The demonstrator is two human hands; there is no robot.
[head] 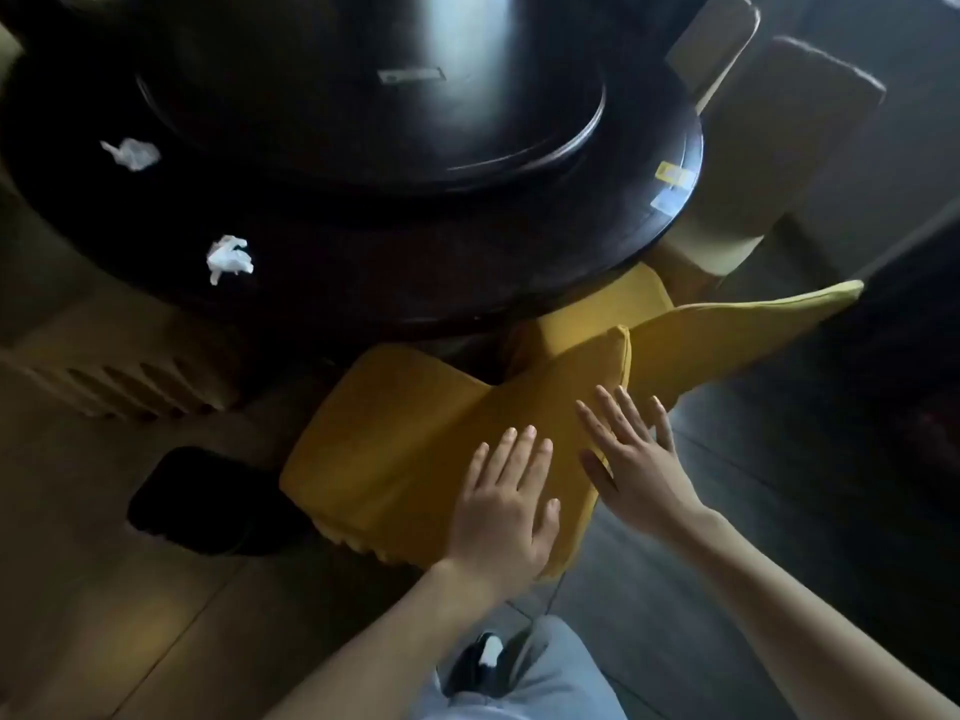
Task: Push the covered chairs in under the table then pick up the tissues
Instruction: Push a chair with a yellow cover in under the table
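Observation:
A chair in a yellow cover (395, 444) stands at the near edge of the dark round table (395, 283), its back toward me. My left hand (506, 506) lies flat on the back's top, fingers spread. My right hand (631, 454) rests flat on the back's right end, fingers apart. A second yellow-covered chair (727, 330) stands just to the right, its seat partly under the table. Two crumpled white tissues lie on the tabletop, one tissue (230, 258) nearer me and another tissue (132, 153) farther left.
A raised dark turntable (374, 122) fills the table's middle. Beige-covered chairs (779, 148) stand at the right, another beige chair (119, 371) at the left. A black object (202, 501) lies on the floor left of the yellow chair. My leg and shoe (483, 662) are below.

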